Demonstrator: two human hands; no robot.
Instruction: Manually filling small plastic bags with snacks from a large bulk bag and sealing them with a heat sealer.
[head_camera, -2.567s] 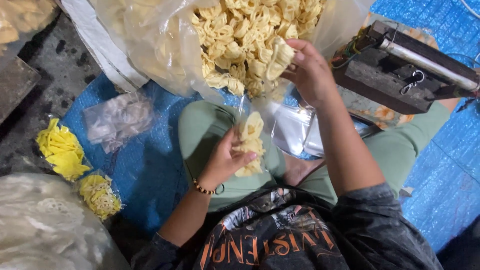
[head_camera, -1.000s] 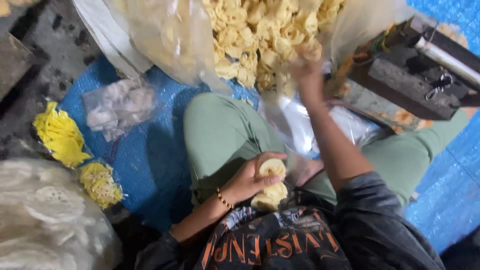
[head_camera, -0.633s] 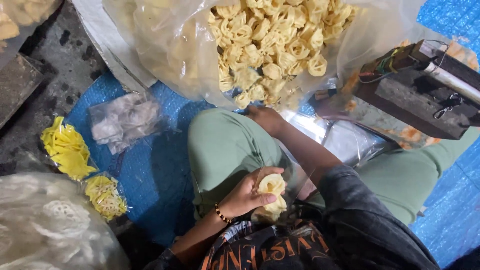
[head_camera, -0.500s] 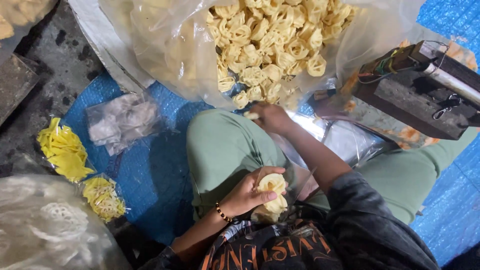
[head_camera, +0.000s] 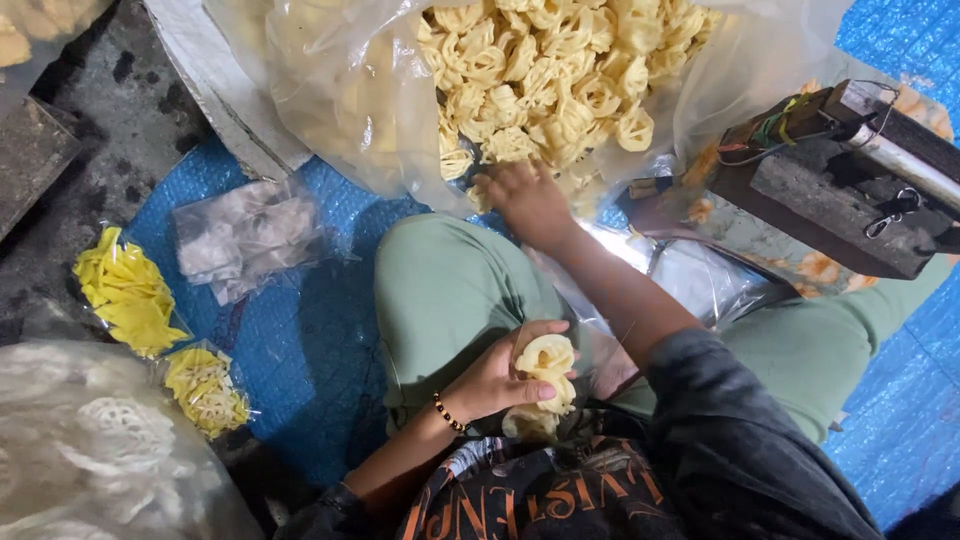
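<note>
Head view: left hand (head_camera: 492, 382) closed in a firm grip on a small clear bag (head_camera: 560, 385) over the lap, partly filled with pale ring crackers (head_camera: 545, 362), so filling begun but, judging by the slack plastic above, not finished and not sealed. Right hand (head_camera: 527, 198) stretched out, well apart from that bag, fingers spread loosely on the cracker heap (head_camera: 545, 75) at the mouth of the big sack (head_camera: 330, 90), nothing clearly picked up yet. Sealer (head_camera: 830, 185) idle to the right; finished yellow packets (head_camera: 130, 295) on the blue mat (head_camera: 290, 330) to the left.
</note>
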